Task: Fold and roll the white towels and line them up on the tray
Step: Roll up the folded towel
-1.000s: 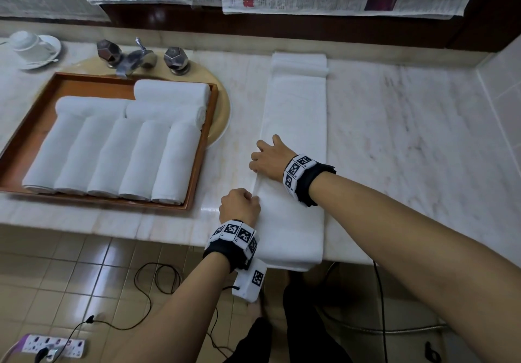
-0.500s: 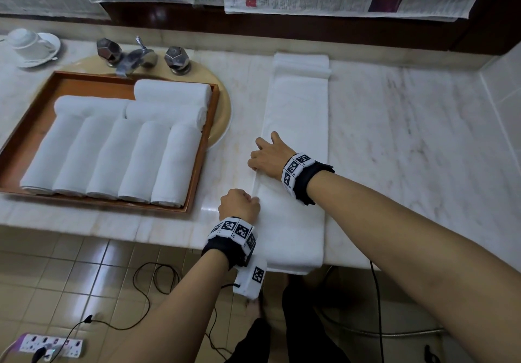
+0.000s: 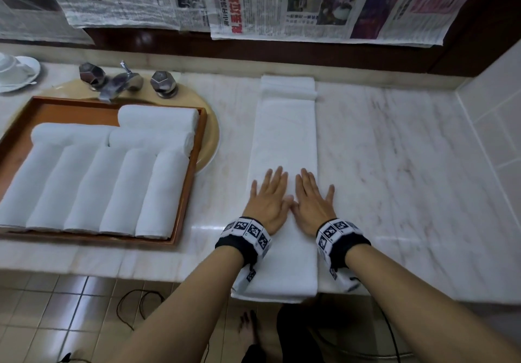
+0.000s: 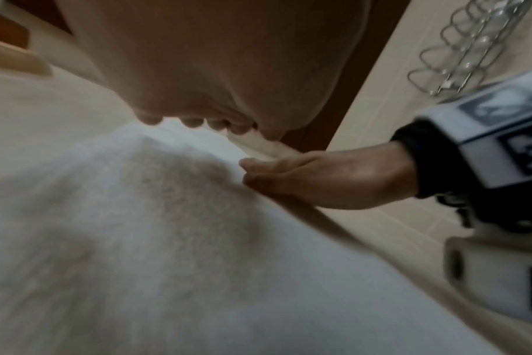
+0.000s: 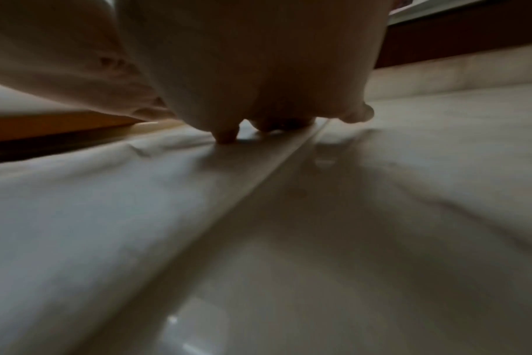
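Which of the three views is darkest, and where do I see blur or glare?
Right wrist view: darkest, the right hand a dim shape, a pale glare spot on the countertop. Left wrist view: brighter, but the folded towel is blurred. Head view: evenly lit, sharp at centre, a soft sheen on the marble near the tray.

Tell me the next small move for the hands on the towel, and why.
Probably slide both palms away along the towel to smooth it before rolling. The left hand and right hand lie flat, side by side, on its near half; the long folded strip is not yet rolled, its near end hangs over the counter edge, and the tray already holds rolled ones.
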